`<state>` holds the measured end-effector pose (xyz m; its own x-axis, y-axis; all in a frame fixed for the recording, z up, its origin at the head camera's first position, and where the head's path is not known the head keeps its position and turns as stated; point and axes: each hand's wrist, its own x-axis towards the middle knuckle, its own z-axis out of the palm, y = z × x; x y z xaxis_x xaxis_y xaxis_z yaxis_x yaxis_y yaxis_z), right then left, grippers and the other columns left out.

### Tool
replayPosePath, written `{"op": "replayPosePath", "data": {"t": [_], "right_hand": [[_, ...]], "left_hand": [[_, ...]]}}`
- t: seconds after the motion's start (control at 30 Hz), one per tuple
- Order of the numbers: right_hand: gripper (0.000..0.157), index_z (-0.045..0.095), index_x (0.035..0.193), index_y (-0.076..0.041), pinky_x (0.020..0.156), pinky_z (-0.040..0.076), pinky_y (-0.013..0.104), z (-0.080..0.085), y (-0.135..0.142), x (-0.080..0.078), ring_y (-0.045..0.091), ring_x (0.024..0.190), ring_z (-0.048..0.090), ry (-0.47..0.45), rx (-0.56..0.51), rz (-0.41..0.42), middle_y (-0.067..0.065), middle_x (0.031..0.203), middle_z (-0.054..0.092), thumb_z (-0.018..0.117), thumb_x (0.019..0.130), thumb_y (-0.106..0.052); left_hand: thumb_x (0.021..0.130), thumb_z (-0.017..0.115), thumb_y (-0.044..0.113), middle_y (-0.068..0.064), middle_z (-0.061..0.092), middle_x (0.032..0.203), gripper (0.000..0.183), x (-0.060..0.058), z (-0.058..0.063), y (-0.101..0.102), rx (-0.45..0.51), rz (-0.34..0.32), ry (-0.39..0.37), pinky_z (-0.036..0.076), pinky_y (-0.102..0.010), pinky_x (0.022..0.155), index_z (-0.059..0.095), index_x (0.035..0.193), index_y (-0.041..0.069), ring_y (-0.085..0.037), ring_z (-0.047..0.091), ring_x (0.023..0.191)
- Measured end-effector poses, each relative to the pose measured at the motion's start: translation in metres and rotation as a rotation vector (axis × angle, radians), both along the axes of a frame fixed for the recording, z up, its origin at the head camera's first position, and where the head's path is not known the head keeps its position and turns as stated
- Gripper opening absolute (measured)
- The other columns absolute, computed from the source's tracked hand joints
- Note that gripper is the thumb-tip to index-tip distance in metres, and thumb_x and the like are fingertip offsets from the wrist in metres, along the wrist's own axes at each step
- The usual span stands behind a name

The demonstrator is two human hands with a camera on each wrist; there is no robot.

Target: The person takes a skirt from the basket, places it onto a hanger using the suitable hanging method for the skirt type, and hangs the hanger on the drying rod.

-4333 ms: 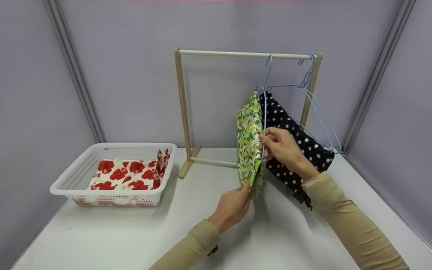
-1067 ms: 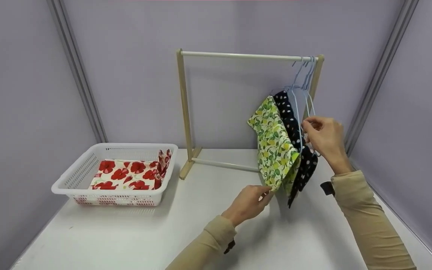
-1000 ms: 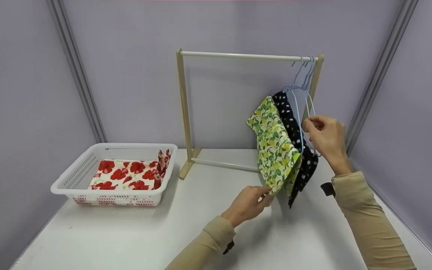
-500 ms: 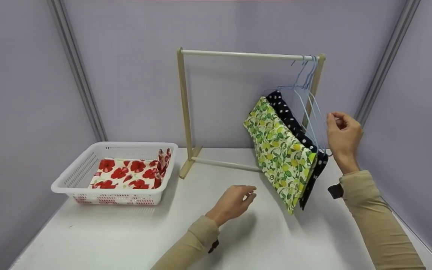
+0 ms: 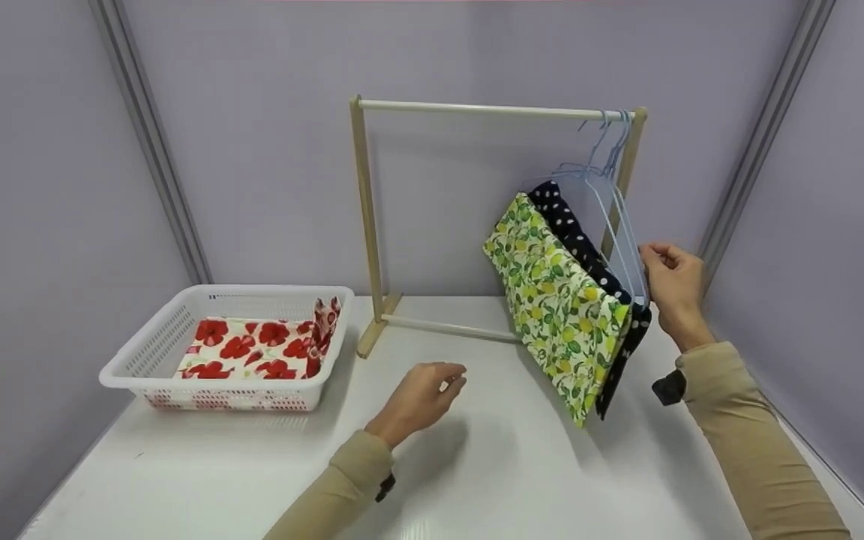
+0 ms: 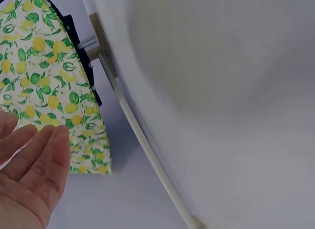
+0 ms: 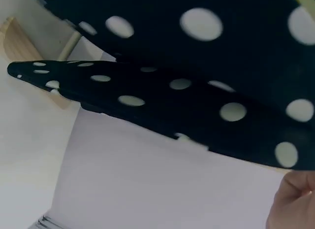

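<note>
In the head view my right hand (image 5: 676,289) pinches at the right side of the light blue wire hangers (image 5: 613,217); which wire lies between the fingertips is hard to see. A lemon-print cloth (image 5: 552,300) hangs in front, with a black polka-dot cloth (image 5: 571,229) behind it. The right wrist view shows the dotted cloth (image 7: 182,86) close above the right hand (image 7: 298,202). My left hand (image 5: 421,397) hovers over the table, fingers loosely bent and holding nothing. Its fingers overlap the lemon-print cloth (image 6: 54,86) in the left wrist view.
The hangers hook over the white rail (image 5: 477,109) of a small wooden rack, near its right post (image 5: 631,165). A white perforated basket (image 5: 226,384) at left holds a red-flowered cloth (image 5: 241,349). Grey panels enclose the white table (image 5: 199,472).
My left hand has let go of the lemon-print cloth and moved left. The lemon-print cloth's hanger has slid right along the rail. My right hand moved right, then back against the hangers.
</note>
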<state>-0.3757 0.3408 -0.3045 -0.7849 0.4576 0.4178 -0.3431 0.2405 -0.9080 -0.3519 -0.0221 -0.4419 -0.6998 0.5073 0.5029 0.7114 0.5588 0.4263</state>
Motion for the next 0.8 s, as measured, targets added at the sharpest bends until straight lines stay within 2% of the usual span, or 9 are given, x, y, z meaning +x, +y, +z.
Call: {"op": "replayPosePath", "data": {"t": [0.1,0.23,0.37,0.5,0.67,0.73,0.8], "right_hand": [[0.021,0.067,0.105,-0.006,0.046,0.047,0.016,-0.002,0.002,-0.003,0.003,0.056,0.054,-0.051,0.006,0.044,-0.009,0.072,0.060,0.061,0.097,-0.025],[0.032,0.063,0.116,-0.001,0.051,0.045,0.015,-0.006,0.008,-0.007,0.001,0.062,0.052,-0.093,0.079,0.108,-0.013,0.078,0.060,0.055,0.100,-0.027],[0.038,0.059,0.123,0.003,0.059,0.047,0.017,-0.009,0.015,-0.012,0.004,0.071,0.054,-0.129,0.110,0.201,-0.010,0.086,0.061,0.050,0.102,-0.028],[0.041,0.058,0.126,0.003,0.066,0.053,0.017,-0.010,0.020,-0.016,0.007,0.081,0.060,-0.159,0.109,0.265,-0.003,0.095,0.064,0.049,0.103,-0.029],[0.051,0.048,0.141,0.001,0.079,0.051,0.014,-0.010,0.022,-0.023,0.004,0.099,0.058,-0.172,0.204,0.259,0.008,0.124,0.060,0.045,0.104,-0.033],[0.055,0.043,0.146,-0.001,0.086,0.049,0.016,-0.009,0.023,-0.025,0.012,0.110,0.058,-0.182,0.241,0.260,0.015,0.138,0.053,0.042,0.104,-0.037],[0.058,0.041,0.148,-0.005,0.098,0.046,0.024,-0.008,0.024,-0.027,0.023,0.121,0.054,-0.194,0.265,0.276,0.017,0.149,0.044,0.038,0.104,-0.042]], "left_hand": [[0.099,0.058,0.015,-0.005,0.075,0.100,0.019,0.004,0.004,-0.008,0.022,0.042,0.011,0.058,-0.032,0.077,0.073,0.109,0.008,-0.015,0.070,0.093],[0.097,0.060,0.013,-0.006,0.075,0.099,0.018,0.009,0.012,-0.020,0.070,0.127,0.055,0.058,-0.036,0.080,0.074,0.106,0.007,-0.018,0.071,0.093],[0.094,0.063,0.011,-0.009,0.075,0.099,0.015,0.015,0.021,-0.034,0.108,0.250,0.093,0.057,-0.041,0.082,0.074,0.102,0.005,-0.023,0.072,0.094],[0.093,0.065,0.011,-0.011,0.075,0.100,0.014,0.023,0.028,-0.048,0.115,0.375,0.061,0.057,-0.044,0.083,0.075,0.100,0.004,-0.027,0.071,0.095],[0.091,0.068,0.011,-0.013,0.075,0.095,0.014,0.024,0.030,-0.068,0.090,0.508,0.063,0.057,-0.044,0.075,0.075,0.099,0.003,-0.028,0.070,0.086],[0.089,0.069,0.008,-0.013,0.074,0.091,0.012,0.024,0.031,-0.076,0.076,0.553,0.088,0.056,-0.044,0.072,0.075,0.097,0.002,-0.028,0.069,0.083],[0.087,0.070,0.005,-0.014,0.073,0.090,0.010,0.024,0.030,-0.084,0.064,0.592,0.127,0.055,-0.046,0.075,0.075,0.093,0.001,-0.030,0.068,0.084]]}}
